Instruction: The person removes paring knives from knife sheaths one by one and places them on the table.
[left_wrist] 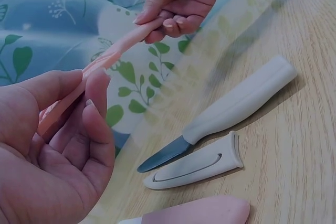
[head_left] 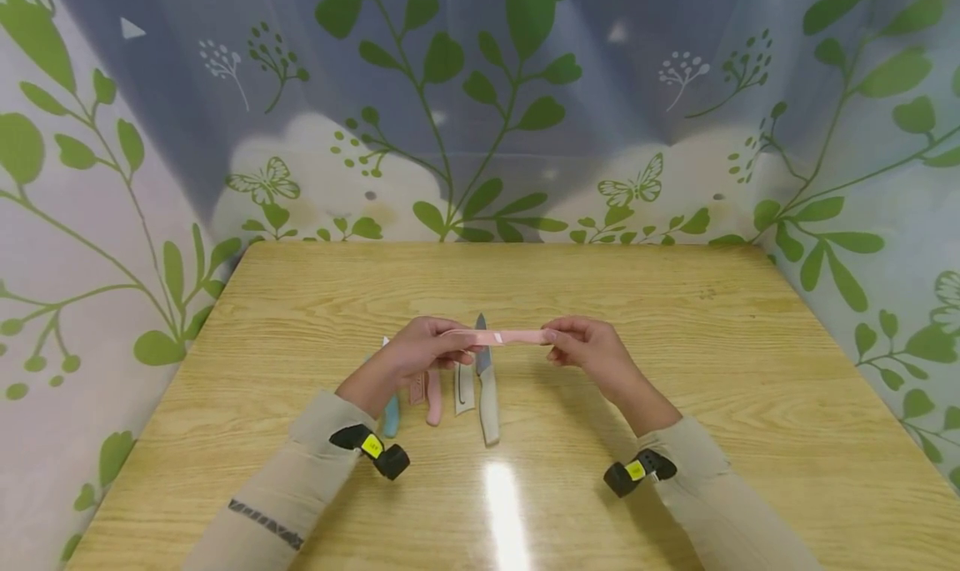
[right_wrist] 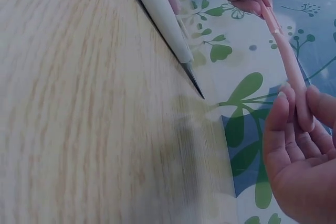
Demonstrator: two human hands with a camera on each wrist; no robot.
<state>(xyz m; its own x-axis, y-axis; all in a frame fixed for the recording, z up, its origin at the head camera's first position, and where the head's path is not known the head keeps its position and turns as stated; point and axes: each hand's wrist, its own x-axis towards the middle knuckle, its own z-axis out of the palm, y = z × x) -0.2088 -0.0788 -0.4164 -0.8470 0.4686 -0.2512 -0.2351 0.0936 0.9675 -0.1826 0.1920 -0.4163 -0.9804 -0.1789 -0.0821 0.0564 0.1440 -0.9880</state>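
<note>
Raised over the table, a slim pink knife in a pink sheath (head_left: 517, 337) lies level between both hands. The left hand (head_left: 423, 346) pinches the sheath end between thumb and fingers. At the other end, the right hand (head_left: 596, 350) pinches the tip of the handle. Below them on the table rests a white-handled knife (head_left: 488, 404), its grey blade pointing away from the person. Beside it is its white sheath (left_wrist: 194, 169), with a curved slot. A second pink handle (head_left: 433, 398) lies farther left, partly hidden by the left hand.
A blue handle (head_left: 391, 417) and a small pink sheath (head_left: 417, 389) lie left of the other knives. The wooden table (head_left: 675, 304) ends at a leaf-patterned curtain (head_left: 480, 137) behind and at both sides. Black wrist cameras (head_left: 392, 461) sit on both sleeves.
</note>
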